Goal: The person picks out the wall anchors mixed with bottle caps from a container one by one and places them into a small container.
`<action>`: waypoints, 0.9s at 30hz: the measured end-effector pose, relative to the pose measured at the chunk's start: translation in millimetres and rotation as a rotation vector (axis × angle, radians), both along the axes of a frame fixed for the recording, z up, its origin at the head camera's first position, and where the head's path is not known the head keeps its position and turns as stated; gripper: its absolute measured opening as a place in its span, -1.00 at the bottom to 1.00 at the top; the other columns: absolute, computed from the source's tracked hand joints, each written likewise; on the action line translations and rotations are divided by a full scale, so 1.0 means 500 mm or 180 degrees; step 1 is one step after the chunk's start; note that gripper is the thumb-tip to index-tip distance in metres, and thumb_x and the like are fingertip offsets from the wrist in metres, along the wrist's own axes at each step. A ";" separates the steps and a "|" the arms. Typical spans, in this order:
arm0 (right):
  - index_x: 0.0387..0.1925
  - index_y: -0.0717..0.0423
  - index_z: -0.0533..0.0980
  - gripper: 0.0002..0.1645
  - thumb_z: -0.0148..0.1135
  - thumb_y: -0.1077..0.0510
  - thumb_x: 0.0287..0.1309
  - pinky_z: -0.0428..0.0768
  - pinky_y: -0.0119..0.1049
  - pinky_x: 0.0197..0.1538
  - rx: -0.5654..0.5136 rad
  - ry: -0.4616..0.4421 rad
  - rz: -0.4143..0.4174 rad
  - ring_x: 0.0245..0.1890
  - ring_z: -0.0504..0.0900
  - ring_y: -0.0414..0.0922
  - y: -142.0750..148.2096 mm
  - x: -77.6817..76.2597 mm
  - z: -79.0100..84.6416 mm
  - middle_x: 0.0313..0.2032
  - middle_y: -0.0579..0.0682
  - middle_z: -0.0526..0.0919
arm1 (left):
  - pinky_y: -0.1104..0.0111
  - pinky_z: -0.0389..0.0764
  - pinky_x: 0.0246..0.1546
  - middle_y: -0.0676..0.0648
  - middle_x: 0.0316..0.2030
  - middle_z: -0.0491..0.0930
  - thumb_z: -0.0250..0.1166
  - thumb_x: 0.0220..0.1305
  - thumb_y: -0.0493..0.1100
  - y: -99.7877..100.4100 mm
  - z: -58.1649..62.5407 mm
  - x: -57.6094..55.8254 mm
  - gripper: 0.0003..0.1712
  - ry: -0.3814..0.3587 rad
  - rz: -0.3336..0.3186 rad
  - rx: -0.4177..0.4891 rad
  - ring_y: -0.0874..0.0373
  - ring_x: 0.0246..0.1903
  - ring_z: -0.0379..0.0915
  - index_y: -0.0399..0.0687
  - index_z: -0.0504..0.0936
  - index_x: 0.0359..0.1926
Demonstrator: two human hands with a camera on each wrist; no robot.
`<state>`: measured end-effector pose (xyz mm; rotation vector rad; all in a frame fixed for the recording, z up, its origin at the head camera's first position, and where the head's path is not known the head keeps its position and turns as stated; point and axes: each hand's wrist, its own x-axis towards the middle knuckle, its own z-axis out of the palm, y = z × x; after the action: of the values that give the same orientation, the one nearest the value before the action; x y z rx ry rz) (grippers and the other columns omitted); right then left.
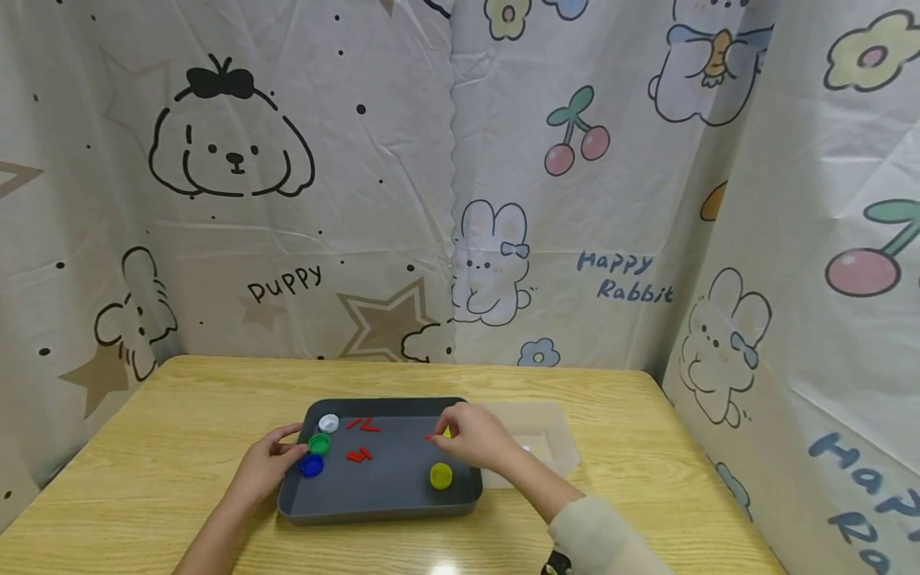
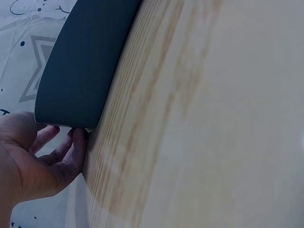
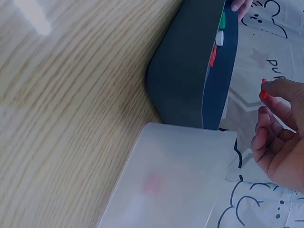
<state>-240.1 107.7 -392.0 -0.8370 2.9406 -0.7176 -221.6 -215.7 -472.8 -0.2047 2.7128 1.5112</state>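
My left hand (image 1: 267, 467) grips the left wall of a dark grey tray (image 1: 388, 515), thumb over the rim; in the left wrist view its fingers (image 2: 78, 142) meet the tray's outer side. My right hand (image 1: 477, 435) pinches a small red stick (image 3: 263, 95) between thumb and finger above the tray's right part. Along the tray's left side sit a white cap (image 1: 328, 424), a green cap (image 1: 319, 445) and a blue cap (image 1: 312, 465). Several red sticks (image 1: 370, 428) lie in two groups near them. A yellow cap (image 1: 442, 477) sits below my right hand, which partly hides another yellow thing (image 1: 447, 433).
A translucent plastic box (image 1: 564, 447) stands against the tray's right side, partly behind my right forearm. Something reddish shows blurred through its wall in the right wrist view. The wooden table (image 1: 611, 415) ends at a printed curtain (image 1: 402, 200) at the back.
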 end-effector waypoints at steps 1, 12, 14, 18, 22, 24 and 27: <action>-0.41 0.02 0.62 -0.89 0.29 0.07 0.08 0.28 -0.47 -0.53 -0.0011 -0.0002 -0.0010 -0.60 0.30 -0.30 0.003 -0.001 0.000 -0.62 -0.20 0.42 | 0.20 0.55 -0.16 -0.38 -0.03 0.52 0.15 0.31 -0.04 0.000 0.000 0.000 -0.39 0.0003 -0.0005 -0.0002 -0.10 -0.07 0.49 -0.24 0.30 0.28; -0.43 0.03 0.60 -0.89 0.27 0.08 0.10 0.33 -0.45 -0.53 -0.0209 -0.0049 -0.0152 -0.58 0.34 -0.27 0.042 -0.007 -0.001 -0.57 -0.17 0.43 | 0.21 0.55 -0.17 -0.37 -0.05 0.54 0.16 0.31 -0.06 0.001 0.000 0.001 -0.40 0.0030 -0.0006 -0.0006 -0.07 -0.10 0.51 -0.26 0.30 0.28; -0.43 0.03 0.60 -0.89 0.28 0.09 0.10 0.32 -0.45 -0.54 -0.0233 -0.0042 -0.0164 -0.58 0.34 -0.27 0.049 -0.008 -0.001 -0.57 -0.17 0.43 | 0.22 0.55 -0.17 -0.36 -0.06 0.55 0.16 0.30 -0.07 0.002 0.001 0.001 -0.40 0.0027 0.0005 -0.0008 -0.06 -0.11 0.51 -0.26 0.31 0.27; -0.45 0.03 0.60 -0.90 0.28 0.10 0.09 0.30 -0.44 -0.58 -0.0274 -0.0023 -0.0235 -0.64 0.33 -0.28 0.064 -0.013 -0.005 -0.61 -0.17 0.39 | 0.22 0.55 -0.18 -0.37 -0.07 0.55 0.16 0.30 -0.07 0.002 0.001 0.001 -0.40 0.0038 -0.0001 0.0006 -0.05 -0.12 0.52 -0.27 0.30 0.27; -0.47 0.01 0.59 -0.90 0.28 0.09 0.09 0.30 -0.43 -0.61 -0.0315 -0.0043 -0.0332 -0.74 0.33 -0.29 0.077 -0.016 -0.009 -0.64 -0.16 0.38 | 0.20 0.54 -0.17 -0.37 -0.06 0.55 0.16 0.31 -0.06 0.001 0.000 0.000 -0.39 0.0044 -0.0019 -0.0005 -0.06 -0.11 0.52 -0.26 0.29 0.28; -0.49 0.01 0.58 -0.89 0.28 0.09 0.08 0.30 -0.44 -0.60 -0.0337 -0.0034 -0.0372 -0.73 0.33 -0.28 0.083 -0.015 -0.009 -0.65 -0.17 0.38 | 0.18 0.54 -0.16 -0.37 -0.06 0.55 0.15 0.31 -0.05 0.000 0.000 0.000 -0.39 0.0041 -0.0028 -0.0021 -0.07 -0.10 0.52 -0.26 0.29 0.29; -0.51 0.00 0.57 -0.88 0.29 0.10 0.07 0.26 -0.45 -0.57 -0.0340 0.0030 -0.0431 -0.65 0.31 -0.27 0.094 -0.015 -0.009 -0.65 -0.18 0.38 | 0.17 0.55 -0.15 -0.37 -0.05 0.55 0.15 0.31 -0.05 0.001 0.000 0.000 -0.39 0.0031 -0.0030 -0.0042 -0.08 -0.10 0.52 -0.25 0.29 0.29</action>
<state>-247.6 154.7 -396.6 -0.6525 3.0137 -0.8874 -221.6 -215.4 -472.9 -0.1850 2.7279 1.4961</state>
